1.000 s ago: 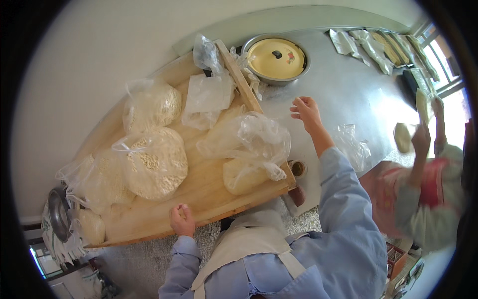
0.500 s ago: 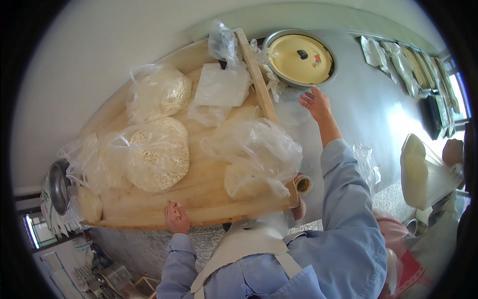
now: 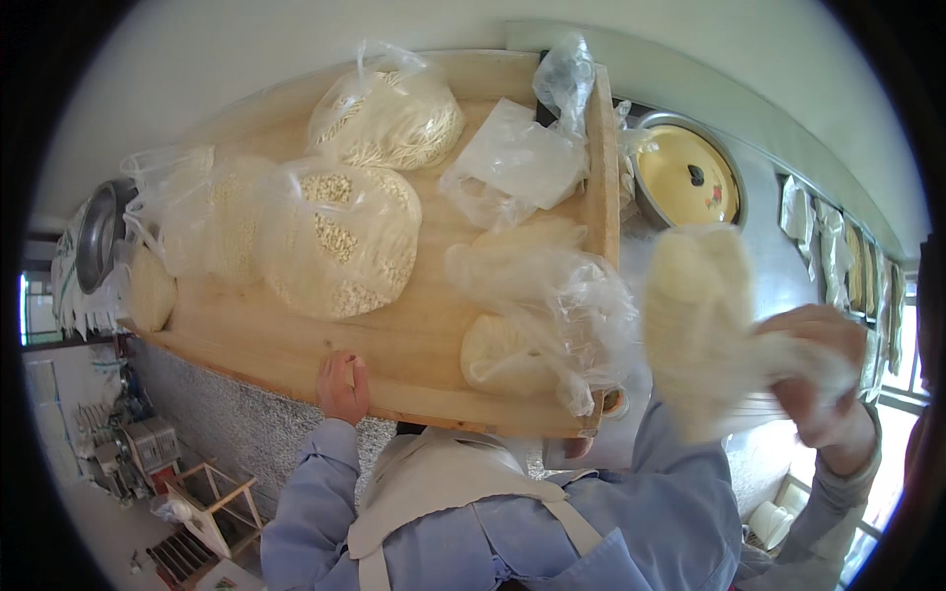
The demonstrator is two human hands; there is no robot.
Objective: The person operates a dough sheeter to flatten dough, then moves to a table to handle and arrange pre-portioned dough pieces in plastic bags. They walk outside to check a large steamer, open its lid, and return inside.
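My left hand (image 3: 345,386) rests at the front edge of a wooden board (image 3: 266,345), fingers curled in. Whether anything is inside them I cannot make out. My right sleeve (image 3: 680,458) reaches up behind a clear bag with a pale dough-like mass (image 3: 695,315), which hides my right hand. Another person's hand (image 3: 823,369) grips this bag's gathered end; both are smeared by motion. On the board lie a bag of pale noodles (image 3: 394,123), a bag of small pale dough pieces (image 3: 340,236) and a crumpled plastic bag (image 3: 591,305) around pale rounds.
A yellow lidded pot (image 3: 680,187) stands on the metal counter beyond the board's raised right side (image 3: 603,167). A white sheet in plastic (image 3: 512,153) lies at the back. A metal bowl (image 3: 103,236) is at the far left. Folded bags (image 3: 833,251) line the right wall.
The other person's bagged dough has swung left and in front of my right arm, covering my right hand, which was open near the pot. My view has turned right; my left hand stays at the board's edge.
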